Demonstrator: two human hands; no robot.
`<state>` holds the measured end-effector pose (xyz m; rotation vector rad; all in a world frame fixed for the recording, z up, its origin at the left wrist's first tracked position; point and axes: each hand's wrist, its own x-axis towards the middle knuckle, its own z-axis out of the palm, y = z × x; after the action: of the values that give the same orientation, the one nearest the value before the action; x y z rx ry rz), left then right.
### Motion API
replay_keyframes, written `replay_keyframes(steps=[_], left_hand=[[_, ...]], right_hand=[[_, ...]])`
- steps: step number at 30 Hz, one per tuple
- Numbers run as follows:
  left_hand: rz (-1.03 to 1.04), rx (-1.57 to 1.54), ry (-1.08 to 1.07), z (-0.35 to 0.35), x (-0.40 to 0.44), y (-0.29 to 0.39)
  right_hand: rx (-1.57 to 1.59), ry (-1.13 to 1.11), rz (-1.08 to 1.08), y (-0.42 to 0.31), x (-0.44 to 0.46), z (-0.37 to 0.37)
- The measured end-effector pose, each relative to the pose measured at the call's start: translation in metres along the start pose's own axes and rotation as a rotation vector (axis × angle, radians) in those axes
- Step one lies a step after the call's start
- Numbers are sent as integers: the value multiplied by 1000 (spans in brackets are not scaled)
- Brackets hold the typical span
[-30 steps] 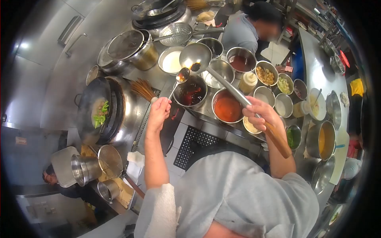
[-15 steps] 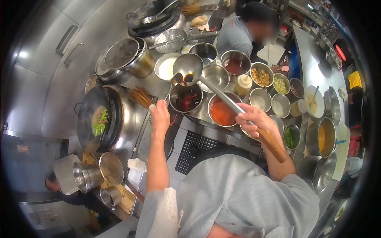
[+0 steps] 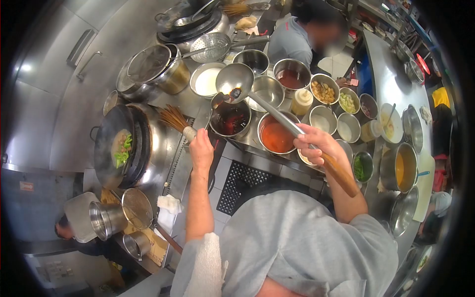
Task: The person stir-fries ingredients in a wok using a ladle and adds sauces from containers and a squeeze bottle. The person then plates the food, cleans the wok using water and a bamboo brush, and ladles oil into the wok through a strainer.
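Observation:
My right hand (image 3: 317,144) is closed round the handle of a large steel ladle (image 3: 232,75), whose wooden end runs back along my forearm. A little dark sauce (image 3: 235,93) sits at the near side of the ladle's bowl. In my left hand (image 3: 201,152) is the thin handle of a small spoon (image 3: 218,101), its dark bowl at the ladle's lower rim; whether they touch I cannot tell. Both are over a pot of dark sauce (image 3: 230,119). A bamboo brush (image 3: 174,120) lies just beyond my left hand.
A smoking wok (image 3: 111,166) with green peppers stands on the left. Several steel pots of sauces and ingredients crowd the counter, including orange-red sauce (image 3: 277,134) and a squeeze bottle (image 3: 301,102). A person in grey (image 3: 289,42) is beyond them.
The small spoon has dipped slightly and moved a little left against the ladle. The dark sauce in the ladle has shifted its shape. Both hands keep their grips.

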<state>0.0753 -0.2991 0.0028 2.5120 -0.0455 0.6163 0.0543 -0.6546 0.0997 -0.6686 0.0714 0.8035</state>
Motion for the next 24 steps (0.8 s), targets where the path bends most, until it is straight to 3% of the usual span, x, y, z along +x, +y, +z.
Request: replay_keyframes(steps=[6, 13, 18, 20, 21, 24], left_hand=[[-80, 5, -1, 6, -18, -3], [-312, 60, -215, 54, 2, -1], [-366, -8, -221, -11, 8, 43], [-344, 26, -258, -34, -20, 38], [-235, -85, -230, -30, -44, 18], [-251, -318, -520, -72, -95, -10]], right_hand=[[9, 52, 19, -4, 0, 2], [-219, 48, 2, -8, 28, 23], [-246, -95, 75, -1, 83, 81], [-214, -182, 137, 9, 121, 108], [-194, -223, 167, 15, 141, 122], [-402, -301, 210, 44, 214, 174]])
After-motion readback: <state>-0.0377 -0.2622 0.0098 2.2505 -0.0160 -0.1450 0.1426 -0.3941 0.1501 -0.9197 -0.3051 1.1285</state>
